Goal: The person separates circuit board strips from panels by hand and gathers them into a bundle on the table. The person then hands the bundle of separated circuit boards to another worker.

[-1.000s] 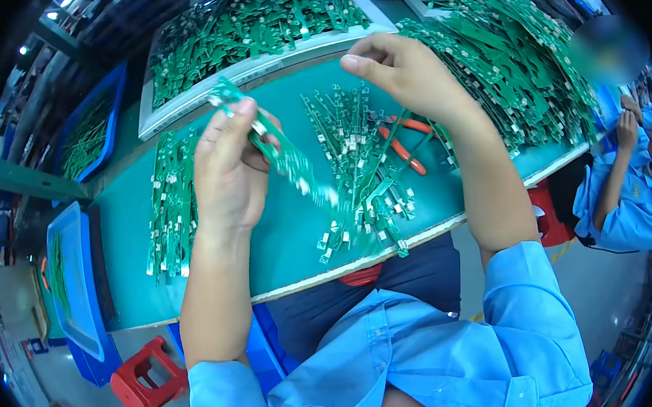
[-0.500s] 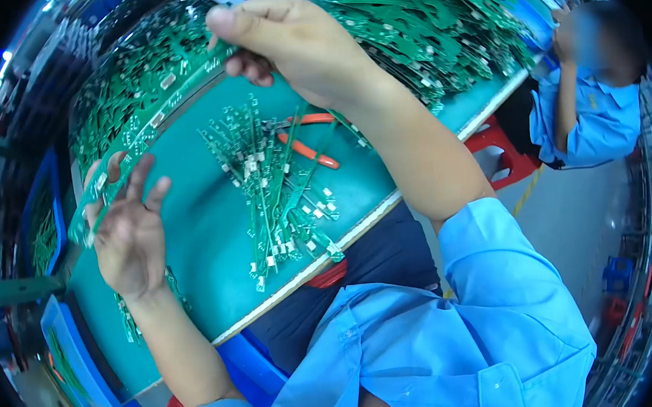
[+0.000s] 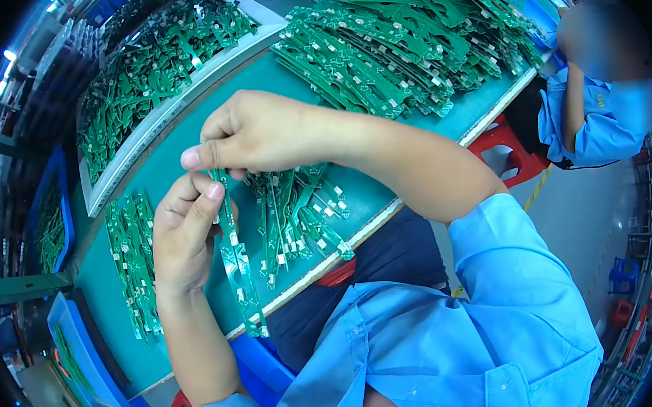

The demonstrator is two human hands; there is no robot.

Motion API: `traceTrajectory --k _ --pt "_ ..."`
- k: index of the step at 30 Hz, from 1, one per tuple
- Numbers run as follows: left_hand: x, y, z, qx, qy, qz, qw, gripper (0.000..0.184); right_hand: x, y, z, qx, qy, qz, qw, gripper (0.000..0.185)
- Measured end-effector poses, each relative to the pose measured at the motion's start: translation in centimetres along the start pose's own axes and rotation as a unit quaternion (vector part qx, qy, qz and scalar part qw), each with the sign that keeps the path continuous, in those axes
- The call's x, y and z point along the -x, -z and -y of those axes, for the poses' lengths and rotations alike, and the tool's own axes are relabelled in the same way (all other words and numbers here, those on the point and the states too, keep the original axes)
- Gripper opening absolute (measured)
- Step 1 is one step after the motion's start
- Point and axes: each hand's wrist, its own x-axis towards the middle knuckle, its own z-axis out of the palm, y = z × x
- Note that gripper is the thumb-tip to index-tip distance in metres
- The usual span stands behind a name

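A narrow green circuit board strip (image 3: 238, 275) with white components hangs upright, its lower end near the table's front edge. My left hand (image 3: 183, 238) is closed around its upper part, thumb on the front. Just above, my right hand (image 3: 255, 132) pinches the strip's top end between thumb and fingers. A loose heap of similar thin strips (image 3: 293, 221) lies behind and to the right of the held one, partly covered by my right forearm. Left of my left hand, more strips (image 3: 133, 264) lie in a row on the green table (image 3: 362, 174).
A grey-rimmed tray (image 3: 179, 92) of green board pieces stands at the back left. A large pile of boards (image 3: 405, 44) covers the back right. Blue trays (image 3: 86, 360) sit beyond the left edge. A co-worker (image 3: 594, 106) in blue sits at the right by a red stool (image 3: 506, 151).
My hands have come together from a wide spread, and the strip has swung from slanting over the tray to upright near me. The orange-handled pliers are now hidden behind my right arm.
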Motion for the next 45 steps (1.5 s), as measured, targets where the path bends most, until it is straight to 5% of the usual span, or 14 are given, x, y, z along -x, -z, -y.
traceTrajectory --k 17,29,33,37,41,44,45 --pt "0.5 -0.7 0.0 0.181 -0.01 0.085 0.98 0.02 -0.2 0.0 -0.7 -0.152 0.025 0.109 0.982 0.046" --pt "0.6 -0.5 -0.8 0.165 -0.024 0.125 0.978 0.023 -0.1 0.9 -0.6 -0.137 0.04 0.135 0.981 0.044" --pt "0.9 0.7 -2.1 -0.006 -0.024 0.009 1.0 0.027 -0.5 3.6 -1.2 -0.061 -0.011 0.096 0.994 0.049" --pt "1.6 4.8 -4.0 -0.229 -0.014 -0.087 0.969 0.032 -1.7 4.6 -2.7 0.237 -0.008 -0.018 0.971 0.052" --pt "1.9 9.4 -5.0 -0.47 0.107 -0.178 0.858 0.035 -1.7 5.6 -3.9 0.38 0.041 -0.146 0.912 0.045" --pt "1.7 13.8 -2.7 -0.68 0.119 -0.178 0.701 0.044 0.5 8.4 -1.7 0.364 0.021 -0.223 0.904 0.039" --pt "1.7 13.7 -2.8 -0.68 0.11 -0.204 0.696 0.043 1.0 8.9 -1.5 0.397 0.005 -0.274 0.876 0.04"
